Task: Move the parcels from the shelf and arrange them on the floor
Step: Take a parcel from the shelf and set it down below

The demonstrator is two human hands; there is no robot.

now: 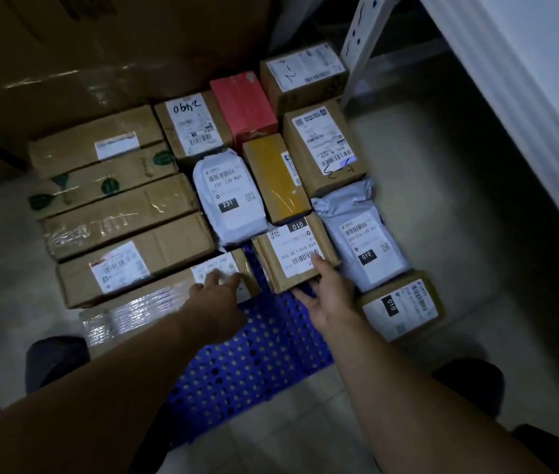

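I set the parcels close together on the floor so the rows stay neat. The small box [293, 254] sits on the blue mat [254, 354], right under my right hand [331, 292]. My fingers lie straight on top and push it in. My left hand [218, 290] rests loosely on the long box [154, 299].

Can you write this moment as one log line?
left hand: touches long box | right hand: on middle 010 box | blue mat: partly bare
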